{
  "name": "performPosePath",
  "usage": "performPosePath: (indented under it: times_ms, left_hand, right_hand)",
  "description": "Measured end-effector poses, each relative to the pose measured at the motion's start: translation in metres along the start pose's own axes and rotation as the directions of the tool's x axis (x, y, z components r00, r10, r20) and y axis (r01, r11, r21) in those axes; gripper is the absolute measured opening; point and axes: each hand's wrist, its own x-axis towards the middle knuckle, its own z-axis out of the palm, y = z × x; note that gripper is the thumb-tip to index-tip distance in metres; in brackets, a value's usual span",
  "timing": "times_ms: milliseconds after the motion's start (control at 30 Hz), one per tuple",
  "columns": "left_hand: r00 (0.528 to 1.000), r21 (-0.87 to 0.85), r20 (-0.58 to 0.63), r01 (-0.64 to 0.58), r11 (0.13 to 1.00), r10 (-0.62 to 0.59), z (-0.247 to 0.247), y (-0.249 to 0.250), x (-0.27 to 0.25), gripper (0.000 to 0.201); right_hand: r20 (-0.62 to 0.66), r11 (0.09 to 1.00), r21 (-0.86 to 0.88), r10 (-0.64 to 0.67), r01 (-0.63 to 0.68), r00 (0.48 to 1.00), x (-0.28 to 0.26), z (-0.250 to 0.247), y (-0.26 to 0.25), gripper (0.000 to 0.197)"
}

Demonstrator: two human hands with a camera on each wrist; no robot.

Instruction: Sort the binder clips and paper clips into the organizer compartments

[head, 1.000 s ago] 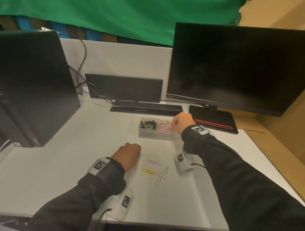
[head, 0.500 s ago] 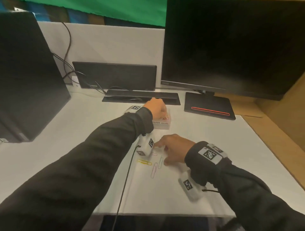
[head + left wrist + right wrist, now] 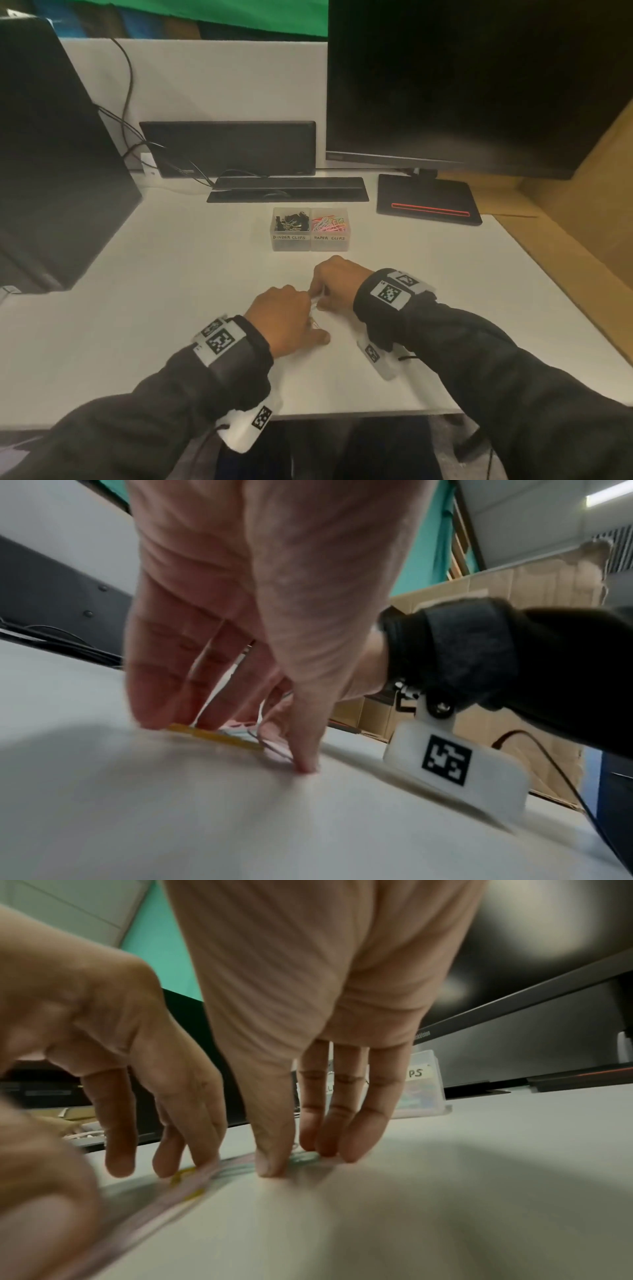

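Both hands (image 3: 281, 318) (image 3: 337, 282) fingertips-down on loose paper clips (image 3: 192, 1180), before "BINDER CLIPS"/"PAPER CLIPS" organizer (image 3: 310, 243).

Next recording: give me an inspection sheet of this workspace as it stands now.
Surface: white desk.
Job's things: organizer holds black binder clips left, coloured paper clips right; loose clips under the fingers.
Clutter: nothing seen.
Hands: left hand and right hand fingertips down on the loose clips.
Cables: black cables behind, at left.
Surroundings: monitor, cardboard, green cloth.
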Motion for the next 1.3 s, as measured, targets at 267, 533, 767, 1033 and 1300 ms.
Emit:
performPosePath:
  times_ms: [267, 533, 767, 1033, 1300]
  left_hand:
    - [0.992, -0.137, -0.103, 0.056, 0.989, -0.071, 0.01, -0.028, 0.031, 0.002]
    - [0.988, -0.069, -0.152, -0.009, 0.998, -0.001, 0.02, -0.036, 0.037, 0.02]
    - [0.983, 0.091, -0.166, -0.066, 0.994, 0.08, 0.024, -0.03, 0.032, 0.025]
    - [0.998, -0.044, 0.026, -0.059, 0.997, 0.06, 0.01, -0.037, 0.042, 0.013]
    - [0.996, -0.064, -0.012, -0.094, 0.993, 0.094, 0.008, -0.035, 0.04, 0.009]
  right_hand:
    - [-0.034, 1.0, 0.012, 0.02, -0.019, 0.999, 0.005, 0.001, -0.009, 0.015]
    - [-0.031, 0.999, -0.013, 0.045, -0.046, 0.998, 0.007, 0.003, -0.006, 0.008]
    - [-0.069, 0.983, 0.114, 0.151, -0.143, 0.986, 0.007, 0.0, 0.007, 0.012]
    - [-0.307, 0.945, 0.252, 0.284, -0.21, 0.909, 0.007, -0.043, 0.033, 0.012]
    - [-0.41, 0.871, 0.407, 0.442, -0.274, 0.798, 0.046, -0.067, 0.037, 0.019]
